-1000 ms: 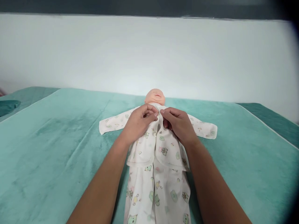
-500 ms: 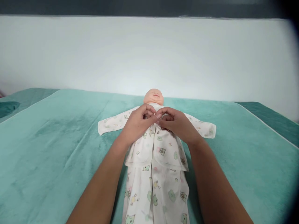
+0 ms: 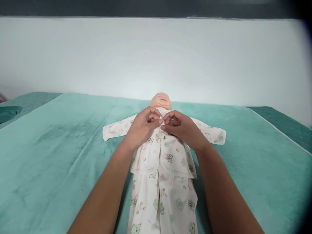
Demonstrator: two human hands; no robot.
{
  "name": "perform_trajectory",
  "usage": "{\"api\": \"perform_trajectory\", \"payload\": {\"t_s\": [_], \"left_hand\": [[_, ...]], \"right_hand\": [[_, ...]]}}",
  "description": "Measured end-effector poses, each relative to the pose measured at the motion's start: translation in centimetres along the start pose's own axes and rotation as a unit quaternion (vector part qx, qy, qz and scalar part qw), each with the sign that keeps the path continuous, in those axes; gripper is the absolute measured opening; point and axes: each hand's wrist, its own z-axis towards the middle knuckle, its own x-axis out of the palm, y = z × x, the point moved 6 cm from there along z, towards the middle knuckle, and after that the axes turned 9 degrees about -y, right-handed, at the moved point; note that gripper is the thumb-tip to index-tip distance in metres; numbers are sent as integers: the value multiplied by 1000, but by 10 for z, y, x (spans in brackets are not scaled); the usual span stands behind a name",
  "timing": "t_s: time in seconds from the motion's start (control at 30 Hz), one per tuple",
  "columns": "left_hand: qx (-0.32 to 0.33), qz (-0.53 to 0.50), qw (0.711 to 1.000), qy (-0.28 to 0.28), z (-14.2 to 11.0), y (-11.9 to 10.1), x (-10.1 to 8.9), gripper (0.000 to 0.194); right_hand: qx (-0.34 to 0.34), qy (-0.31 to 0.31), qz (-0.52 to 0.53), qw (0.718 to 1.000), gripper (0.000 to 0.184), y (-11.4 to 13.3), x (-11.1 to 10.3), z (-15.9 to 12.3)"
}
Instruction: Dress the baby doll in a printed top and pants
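Note:
A baby doll [image 3: 161, 100] lies on its back, head away from me, sleeves stretched out to both sides. It wears a white printed jacket [image 3: 148, 159] over matching trousers [image 3: 175, 204]. At the upper chest, my left hand [image 3: 146, 125] pinches the jacket's front edge between thumb and fingers. My right hand [image 3: 180, 126] pinches the opposite edge just beside it, fingertips nearly meeting the left ones. The fingers hide the exact fastening between them. Below the hands the jacket's two front edges lie close together, parting slightly toward the hem.
A teal plush cover [image 3: 60, 156] spreads under the doll, with a pale seam line near each side. Behind it rises a white wall [image 3: 156, 58] with a dark band [image 3: 156, 8] along the top. Darker teal fabric [image 3: 280, 120] lies at the right.
My two hands have drawn slightly apart at the fingertips, the left shifting a little left. Both stay at the jacket's upper front, and the doll lies as before.

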Motion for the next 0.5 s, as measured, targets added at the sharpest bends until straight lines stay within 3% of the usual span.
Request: {"api": "perform_trajectory", "payload": {"t_s": [0.2,0.5], "left_hand": [[-9,19,999,-29,1,1,-3,25],[15,33,999,2,2,0,-6,19]], "right_hand": [[9,-4,24,1000,29,-1,-2,2],[7,-28,-18,999,31,-2,-7,2]]}}
